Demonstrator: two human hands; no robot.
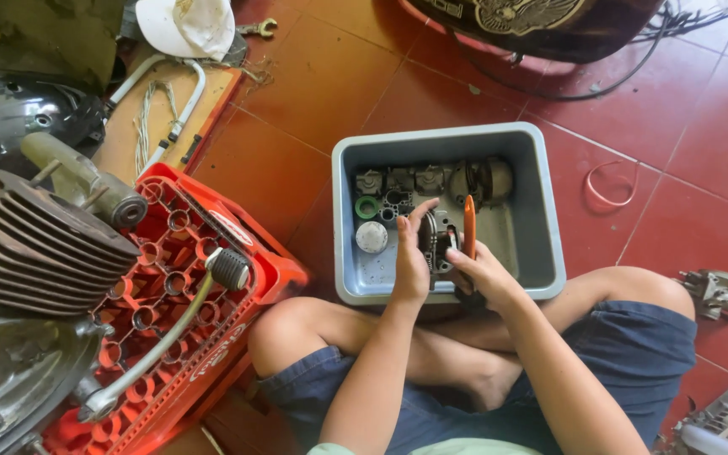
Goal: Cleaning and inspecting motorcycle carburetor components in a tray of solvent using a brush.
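On the red tiled floor (313,93) sat a grey tub (541,211) of engine parts. Above it, the left hand (410,265) grasped a dark metal part (433,240); the right hand (486,274) clenched an orange-handled tool (469,223). A red crate (212,278) stood beside the left knee.

Colours around the grey tub on the red tiles

A pale grey-blue tub (541,211) sits on red-brown floor tiles (313,93); inside lie dull grey metal parts, a green ring (367,206) and a white disc (372,237). The right hand (486,271) grips an orange-handled tool (469,224). Left, a bright red crate (275,265); far left, a white cap (185,25). Near, blue denim shorts (634,354).
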